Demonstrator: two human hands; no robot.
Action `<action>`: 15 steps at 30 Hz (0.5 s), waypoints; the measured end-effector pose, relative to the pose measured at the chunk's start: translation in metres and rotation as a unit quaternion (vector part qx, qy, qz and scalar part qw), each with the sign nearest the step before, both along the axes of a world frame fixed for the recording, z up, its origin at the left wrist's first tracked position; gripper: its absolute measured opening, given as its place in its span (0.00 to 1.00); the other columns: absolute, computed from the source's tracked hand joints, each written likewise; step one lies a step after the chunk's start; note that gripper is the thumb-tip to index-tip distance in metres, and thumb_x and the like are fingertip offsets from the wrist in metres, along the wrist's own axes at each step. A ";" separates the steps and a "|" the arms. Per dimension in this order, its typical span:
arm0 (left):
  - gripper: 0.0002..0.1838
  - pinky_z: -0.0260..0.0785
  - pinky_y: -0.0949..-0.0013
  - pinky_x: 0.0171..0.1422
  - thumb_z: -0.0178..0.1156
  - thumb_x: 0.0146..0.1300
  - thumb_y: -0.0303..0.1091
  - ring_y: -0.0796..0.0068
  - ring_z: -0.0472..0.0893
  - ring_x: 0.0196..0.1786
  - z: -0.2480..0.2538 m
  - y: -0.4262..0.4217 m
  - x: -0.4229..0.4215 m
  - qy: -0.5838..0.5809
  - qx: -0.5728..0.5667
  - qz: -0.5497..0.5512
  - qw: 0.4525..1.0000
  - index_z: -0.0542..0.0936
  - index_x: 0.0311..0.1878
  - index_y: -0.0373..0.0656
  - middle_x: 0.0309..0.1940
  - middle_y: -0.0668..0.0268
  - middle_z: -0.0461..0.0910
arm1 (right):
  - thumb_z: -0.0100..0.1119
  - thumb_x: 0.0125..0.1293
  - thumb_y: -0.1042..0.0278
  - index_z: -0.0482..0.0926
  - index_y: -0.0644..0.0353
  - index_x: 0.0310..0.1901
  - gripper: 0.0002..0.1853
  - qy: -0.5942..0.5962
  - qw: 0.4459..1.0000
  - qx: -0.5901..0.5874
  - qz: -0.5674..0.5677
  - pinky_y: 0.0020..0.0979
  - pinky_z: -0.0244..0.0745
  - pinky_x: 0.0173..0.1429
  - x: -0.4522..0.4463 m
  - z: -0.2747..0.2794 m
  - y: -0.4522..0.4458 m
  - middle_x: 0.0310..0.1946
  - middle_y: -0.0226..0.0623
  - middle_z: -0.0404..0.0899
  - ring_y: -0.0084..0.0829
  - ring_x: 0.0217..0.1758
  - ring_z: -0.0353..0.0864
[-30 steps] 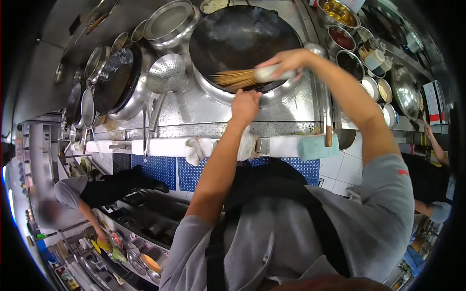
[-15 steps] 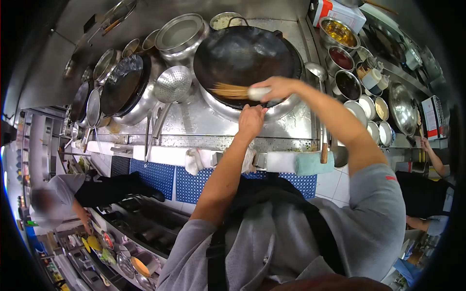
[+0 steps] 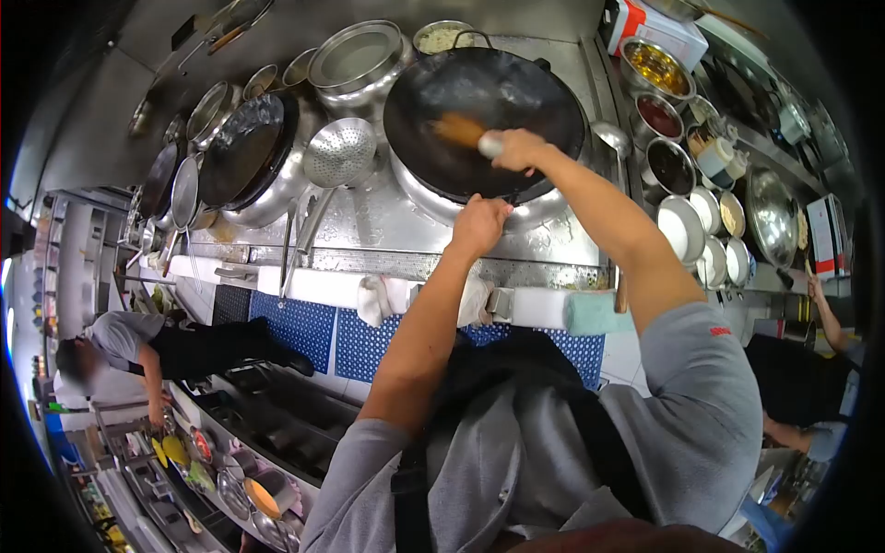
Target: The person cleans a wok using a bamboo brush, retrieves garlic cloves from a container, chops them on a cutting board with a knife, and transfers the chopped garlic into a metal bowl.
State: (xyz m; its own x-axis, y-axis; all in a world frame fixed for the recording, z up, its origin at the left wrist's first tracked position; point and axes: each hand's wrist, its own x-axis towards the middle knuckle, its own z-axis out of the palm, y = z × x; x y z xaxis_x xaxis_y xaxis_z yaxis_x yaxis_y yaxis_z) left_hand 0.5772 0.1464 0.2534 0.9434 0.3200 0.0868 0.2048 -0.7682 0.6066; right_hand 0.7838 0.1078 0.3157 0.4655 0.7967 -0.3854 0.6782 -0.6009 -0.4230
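Observation:
A large black wok (image 3: 516, 92) sits on the steel stove, its inside dark and shiny. My right hand (image 3: 519, 150) is closed around the pale handle of a bamboo wok brush (image 3: 458, 130), whose bristles are blurred over the middle of the wok. At the wok's near rim, my left hand (image 3: 481, 226) is closed on the near loop handle, which is mostly hidden by the fingers. To the left of the wok rests a perforated strainer ladle (image 3: 339, 154), and a steel ladle (image 3: 612, 140) lies on its right.
More dark woks (image 3: 244, 157) stand at the left, with a lidded steel pot (image 3: 356, 57) behind. Sauce bowls (image 3: 668, 166) and white containers (image 3: 680, 230) crowd the right. Folded towels (image 3: 599, 313) line the front edge. One person (image 3: 129, 346) works at the left, another (image 3: 802, 369) at the right.
My right hand and the brush have moved from the near rim up toward the wok's middle. My left hand stays at the near rim. The whole view has shifted slightly.

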 end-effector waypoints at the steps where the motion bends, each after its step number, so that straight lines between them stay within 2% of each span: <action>1: 0.17 0.73 0.46 0.55 0.54 0.76 0.45 0.47 0.80 0.50 -0.002 0.000 0.000 0.008 0.009 0.000 1.000 0.85 0.40 0.43 0.41 0.54 0.86 | 0.73 0.63 0.53 0.71 0.40 0.74 0.38 0.093 0.992 0.045 0.068 0.31 0.86 0.27 -0.025 0.018 -0.016 0.43 0.38 0.86 0.35 0.35 0.88; 2: 0.18 0.74 0.45 0.56 0.54 0.76 0.46 0.46 0.81 0.49 -0.012 -0.002 0.004 0.003 0.035 0.004 0.999 0.84 0.39 0.42 0.41 0.52 0.86 | 0.74 0.62 0.52 0.70 0.38 0.75 0.39 0.168 0.984 0.031 0.050 0.34 0.88 0.30 -0.023 0.038 -0.036 0.46 0.36 0.85 0.35 0.38 0.87; 3: 0.19 0.75 0.46 0.55 0.54 0.77 0.46 0.46 0.81 0.48 -0.022 -0.006 0.005 -0.040 0.075 0.022 0.996 0.84 0.38 0.43 0.41 0.49 0.86 | 0.75 0.61 0.52 0.71 0.37 0.74 0.39 0.154 0.987 -0.003 0.033 0.39 0.90 0.33 -0.001 0.037 -0.056 0.48 0.35 0.85 0.36 0.42 0.87; 4: 0.17 0.73 0.45 0.60 0.54 0.76 0.47 0.41 0.82 0.50 0.000 -0.014 0.007 0.047 0.080 0.021 0.995 0.85 0.43 0.45 0.43 0.50 0.86 | 0.75 0.60 0.52 0.72 0.37 0.74 0.39 0.140 0.989 -0.037 0.018 0.44 0.91 0.37 0.022 0.035 -0.075 0.51 0.34 0.85 0.36 0.45 0.87; 5: 0.19 0.75 0.43 0.55 0.53 0.77 0.48 0.40 0.83 0.46 0.002 -0.020 0.011 0.051 0.098 0.020 0.994 0.84 0.41 0.44 0.39 0.49 0.86 | 0.74 0.61 0.51 0.75 0.39 0.71 0.35 -0.028 0.989 -0.110 -0.090 0.41 0.90 0.37 0.025 0.049 -0.093 0.48 0.36 0.87 0.38 0.47 0.88; 6: 0.20 0.76 0.42 0.51 0.52 0.78 0.48 0.39 0.84 0.44 0.003 -0.027 0.014 0.029 0.114 0.017 0.993 0.84 0.40 0.43 0.35 0.48 0.86 | 0.71 0.64 0.49 0.72 0.42 0.73 0.36 -0.086 0.982 -0.053 -0.161 0.38 0.88 0.34 0.033 0.047 -0.114 0.42 0.37 0.87 0.36 0.41 0.88; 8: 0.20 0.76 0.43 0.51 0.51 0.78 0.47 0.41 0.85 0.43 0.007 -0.037 0.022 0.016 0.134 0.014 0.991 0.84 0.39 0.42 0.33 0.48 0.86 | 0.65 0.69 0.46 0.68 0.48 0.76 0.37 -0.190 0.933 0.087 -0.292 0.32 0.83 0.28 0.048 0.044 -0.156 0.31 0.38 0.88 0.33 0.28 0.87; 9: 0.20 0.77 0.43 0.51 0.51 0.78 0.47 0.42 0.86 0.43 0.008 -0.042 0.020 0.021 0.136 0.011 0.990 0.84 0.40 0.42 0.34 0.48 0.86 | 0.64 0.70 0.46 0.64 0.50 0.78 0.39 -0.124 0.919 0.165 -0.336 0.32 0.82 0.27 0.031 0.047 -0.178 0.30 0.38 0.88 0.31 0.24 0.85; 10: 0.20 0.77 0.43 0.51 0.51 0.78 0.47 0.42 0.86 0.43 0.004 -0.046 0.020 0.036 0.134 0.015 0.990 0.84 0.40 0.42 0.34 0.48 0.87 | 0.62 0.70 0.48 0.65 0.52 0.78 0.38 -0.064 0.919 0.186 -0.341 0.38 0.82 0.43 0.006 0.044 -0.198 0.40 0.43 0.88 0.38 0.39 0.87; 12: 0.20 0.77 0.44 0.51 0.51 0.78 0.47 0.43 0.86 0.43 0.005 -0.051 0.026 0.054 0.139 0.028 0.988 0.84 0.41 0.42 0.34 0.49 0.87 | 0.61 0.71 0.50 0.64 0.54 0.78 0.37 -0.050 0.899 0.304 -0.310 0.43 0.80 0.62 -0.031 0.007 -0.238 0.54 0.51 0.86 0.47 0.57 0.88; 14: 0.20 0.77 0.45 0.51 0.51 0.79 0.47 0.43 0.87 0.44 0.008 -0.051 0.026 0.058 0.137 0.030 0.988 0.84 0.42 0.42 0.34 0.49 0.87 | 0.61 0.72 0.52 0.63 0.54 0.78 0.37 -0.114 0.885 0.363 -0.268 0.39 0.74 0.70 -0.077 -0.059 -0.268 0.64 0.55 0.80 0.49 0.66 0.82; 15: 0.20 0.77 0.45 0.51 0.51 0.79 0.48 0.43 0.87 0.44 0.006 -0.053 0.023 0.061 0.136 0.030 0.988 0.84 0.42 0.42 0.34 0.49 0.87 | 0.61 0.72 0.52 0.63 0.54 0.79 0.38 -0.082 0.883 0.354 -0.297 0.40 0.74 0.69 -0.106 -0.084 -0.280 0.64 0.56 0.79 0.49 0.66 0.82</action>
